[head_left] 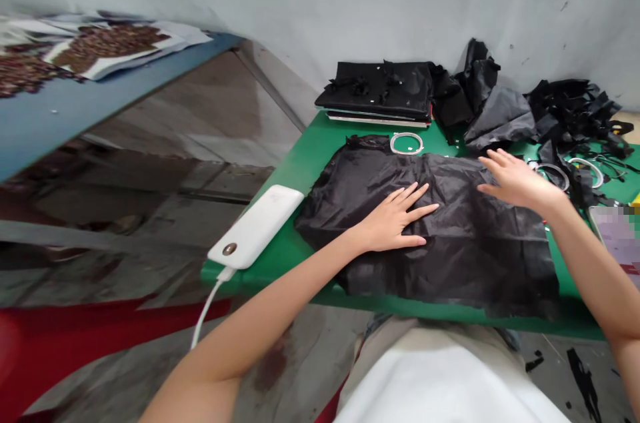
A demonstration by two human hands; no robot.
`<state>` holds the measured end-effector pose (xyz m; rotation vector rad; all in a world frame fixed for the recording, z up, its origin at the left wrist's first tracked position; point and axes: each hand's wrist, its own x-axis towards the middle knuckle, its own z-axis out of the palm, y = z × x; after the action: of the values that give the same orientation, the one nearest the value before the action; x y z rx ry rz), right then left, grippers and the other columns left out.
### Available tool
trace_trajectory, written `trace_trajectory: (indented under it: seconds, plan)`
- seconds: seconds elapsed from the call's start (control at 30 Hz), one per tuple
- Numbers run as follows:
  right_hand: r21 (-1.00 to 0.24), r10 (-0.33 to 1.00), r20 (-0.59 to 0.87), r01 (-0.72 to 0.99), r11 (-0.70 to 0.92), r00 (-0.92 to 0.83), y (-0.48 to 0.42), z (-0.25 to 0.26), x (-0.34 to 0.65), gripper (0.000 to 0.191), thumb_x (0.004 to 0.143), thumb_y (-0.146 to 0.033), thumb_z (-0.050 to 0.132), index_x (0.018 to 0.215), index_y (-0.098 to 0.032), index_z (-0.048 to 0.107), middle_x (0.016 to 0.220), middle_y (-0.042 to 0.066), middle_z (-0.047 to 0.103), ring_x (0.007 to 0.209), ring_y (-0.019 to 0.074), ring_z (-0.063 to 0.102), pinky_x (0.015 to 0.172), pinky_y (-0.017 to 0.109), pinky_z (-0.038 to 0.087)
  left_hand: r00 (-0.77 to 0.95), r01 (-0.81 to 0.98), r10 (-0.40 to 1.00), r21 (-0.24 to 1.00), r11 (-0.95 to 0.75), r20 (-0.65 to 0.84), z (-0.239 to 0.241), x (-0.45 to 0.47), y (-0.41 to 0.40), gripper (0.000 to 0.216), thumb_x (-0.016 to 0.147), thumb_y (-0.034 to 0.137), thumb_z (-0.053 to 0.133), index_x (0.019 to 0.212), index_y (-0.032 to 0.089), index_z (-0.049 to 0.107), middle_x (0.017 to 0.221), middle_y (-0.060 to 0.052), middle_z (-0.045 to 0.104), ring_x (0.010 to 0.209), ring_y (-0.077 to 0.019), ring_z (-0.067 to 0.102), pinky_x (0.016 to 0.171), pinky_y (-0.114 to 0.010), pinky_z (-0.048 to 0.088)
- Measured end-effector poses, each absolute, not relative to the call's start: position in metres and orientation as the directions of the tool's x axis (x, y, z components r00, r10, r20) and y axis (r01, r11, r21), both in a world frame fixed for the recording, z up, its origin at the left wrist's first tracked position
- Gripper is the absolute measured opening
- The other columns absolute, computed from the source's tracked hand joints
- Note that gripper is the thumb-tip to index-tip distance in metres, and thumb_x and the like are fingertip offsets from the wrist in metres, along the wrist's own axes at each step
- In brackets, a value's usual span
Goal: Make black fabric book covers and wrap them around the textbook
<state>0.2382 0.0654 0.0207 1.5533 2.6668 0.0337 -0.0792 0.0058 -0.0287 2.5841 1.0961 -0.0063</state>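
A piece of thin black fabric [480, 263] lies spread and creased across the green table [295, 163], close to its front edge. Flat on the middle of this fabric rests my left hand [395, 219], fingers spread. My right hand [520, 179] is over the fabric's far right part, its fingers apart and holding nothing; whether it touches the cloth I cannot tell. A coiled white cable [406, 134] lies just beyond the fabric's far edge.
A white power bank [257, 226] with a cable sits at the left edge. Behind stand a stack of folded black fabric [375, 86] and crumpled black scraps [570, 109]. A blue table [125, 93] at left bears brown pieces on paper. A red chair [100, 343] is lower left.
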Motion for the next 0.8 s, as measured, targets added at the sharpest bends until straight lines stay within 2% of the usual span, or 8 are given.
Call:
trace_trajectory:
  seconds: [0.1, 0.2, 0.4, 0.5, 0.67, 0.8]
  plan:
    - [-0.006, 0.899, -0.087, 0.903, 0.43, -0.429, 0.049, -0.008, 0.216, 0.072, 0.1, -0.057, 0.041, 0.159, -0.018, 0.036, 0.168, 0.015, 0.027, 0.157, 0.0357, 0.021, 0.125, 0.055, 0.027, 0.716, 0.685, 0.692, 0.289, -0.668, -0.099, -0.033, -0.082, 0.008, 0.079, 0.092, 0.07, 0.053, 0.16, 0.035, 0.032, 0.172, -0.011, 0.001, 0.159, -0.0378, 0.009, 0.128, -0.057, 0.015]
    - [-0.05, 0.929, -0.086, 0.933, 0.357, -0.36, 0.038, -0.03, 0.207, 0.071, 0.102, -0.059, 0.036, 0.161, -0.022, 0.031, 0.17, 0.012, 0.019, 0.158, 0.0345, 0.013, 0.127, 0.055, 0.021, 0.719, 0.68, 0.691, 0.282, -0.676, -0.078, -0.037, -0.087, 0.011, 0.08, 0.092, 0.071, 0.052, 0.16, 0.035, 0.032, 0.172, -0.011, 0.0, 0.159, -0.0384, 0.011, 0.127, -0.057, 0.017]
    - [-0.114, 0.918, 0.011, 0.912, 0.394, -0.395, 0.044, -0.042, 0.22, 0.067, 0.102, -0.06, 0.03, 0.159, -0.025, 0.038, 0.17, 0.009, 0.024, 0.158, 0.0308, 0.017, 0.128, 0.052, 0.02, 0.709, 0.697, 0.699, 0.249, -0.673, -0.093, -0.039, -0.096, 0.02, 0.082, 0.091, 0.072, 0.051, 0.16, 0.033, 0.03, 0.172, -0.012, 0.0, 0.159, -0.0381, 0.008, 0.128, -0.057, 0.014]
    - [-0.116, 0.938, 0.016, 0.931, 0.346, -0.346, 0.051, -0.043, 0.229, 0.065, 0.103, -0.058, 0.031, 0.158, -0.026, 0.038, 0.169, 0.008, 0.025, 0.158, 0.03, 0.019, 0.128, 0.054, 0.017, 0.701, 0.708, 0.705, 0.228, -0.669, -0.107, -0.039, -0.099, 0.024, 0.083, 0.092, 0.072, 0.051, 0.161, 0.033, 0.028, 0.172, -0.012, 0.0, 0.16, -0.0356, 0.008, 0.128, -0.055, 0.013]
    - [-0.158, 0.964, 0.026, 0.951, 0.265, -0.265, 0.058, -0.047, 0.24, 0.068, 0.101, -0.057, 0.036, 0.158, -0.021, 0.039, 0.17, 0.012, 0.022, 0.158, 0.0345, 0.016, 0.127, 0.055, 0.022, 0.695, 0.717, 0.7, 0.21, -0.664, -0.163, -0.037, -0.102, 0.026, 0.091, 0.087, 0.074, 0.056, 0.162, 0.032, 0.025, 0.171, -0.013, -0.004, 0.16, -0.0349, 0.004, 0.129, -0.054, 0.009]
    - [-0.21, 0.967, 0.044, 0.944, 0.256, -0.252, 0.061, -0.053, 0.241, 0.071, 0.099, -0.057, 0.041, 0.157, -0.016, 0.041, 0.169, 0.015, 0.022, 0.158, 0.0365, 0.013, 0.127, 0.054, 0.021, 0.702, 0.712, 0.671, 0.262, -0.651, -0.239, -0.03, -0.104, 0.03, 0.1, 0.083, 0.073, 0.064, 0.163, 0.03, 0.022, 0.17, -0.013, -0.009, 0.16, -0.0354, -0.002, 0.129, -0.054, 0.005]
